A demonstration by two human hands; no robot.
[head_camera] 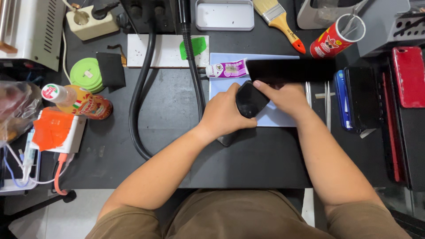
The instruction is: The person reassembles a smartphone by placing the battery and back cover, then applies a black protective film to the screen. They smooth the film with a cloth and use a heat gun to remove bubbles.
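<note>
- Black phone sits tilted, long axis running diag. from lower left to upper right, dark glossy face up toward the cam.
- Phone is above the pale blue mat at the desk's middle, just below the purple-and-white glue tube and the long black bar.
- Left hand: curled round the phone's lower-left end, fingers wrapped under, thumb along the edge; closed in a grip on it.
- Right hand: on the phone's upper-right end, fingers bent, index tip pressing near the top corner; whether it clasps or just presses, can't tell.
- So phone lies between both hands, left one below-left, right one above-right, both touching it.
- Nearby: black hose curving down left of the mat; metal tweezers just right of the mat; stack of phones farther right, red phone at the far right edge.
- Back of desk: paintbrush, red tube can w/ scissors.
</note>
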